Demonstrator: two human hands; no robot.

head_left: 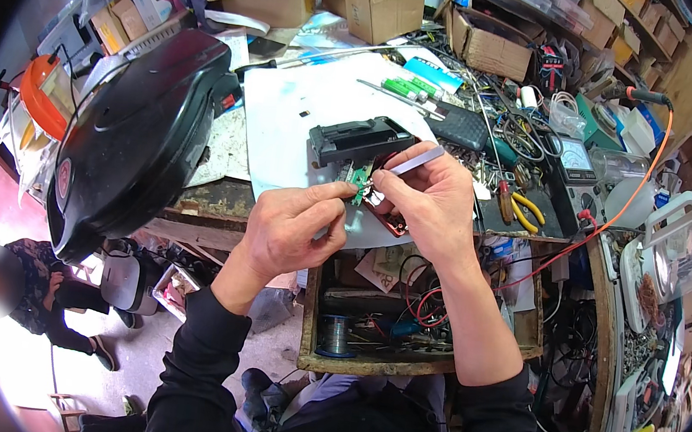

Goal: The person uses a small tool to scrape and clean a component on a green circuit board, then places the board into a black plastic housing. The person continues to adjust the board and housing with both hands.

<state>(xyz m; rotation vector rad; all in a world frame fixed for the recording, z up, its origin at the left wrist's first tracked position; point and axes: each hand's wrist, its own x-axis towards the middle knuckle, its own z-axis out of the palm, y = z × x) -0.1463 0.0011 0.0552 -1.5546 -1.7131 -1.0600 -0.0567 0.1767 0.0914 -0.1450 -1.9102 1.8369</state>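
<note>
A small green circuit board (358,182) with wires is between my two hands, over the white sheet (278,141) on the bench. My left hand (299,224) is closed, its index fingertip and thumb at the board's left edge. My right hand (436,204) grips silver tweezers (419,160), whose flat end points up and right; their tips are hidden by my fingers. Just beyond the board lies an opened black plastic casing (362,139). Below my right fingers shows a red-edged part (396,224), mostly covered.
Left stands a large black lidded appliance (140,127). Right lie yellow-handled pliers (527,214), a meter (573,156) and a soldering iron (647,96) with orange cable. Below, an open drawer (422,372) holds a solder spool (335,335). Cardboard boxes (382,5) line the back. Another person (43,285) sits lower left.
</note>
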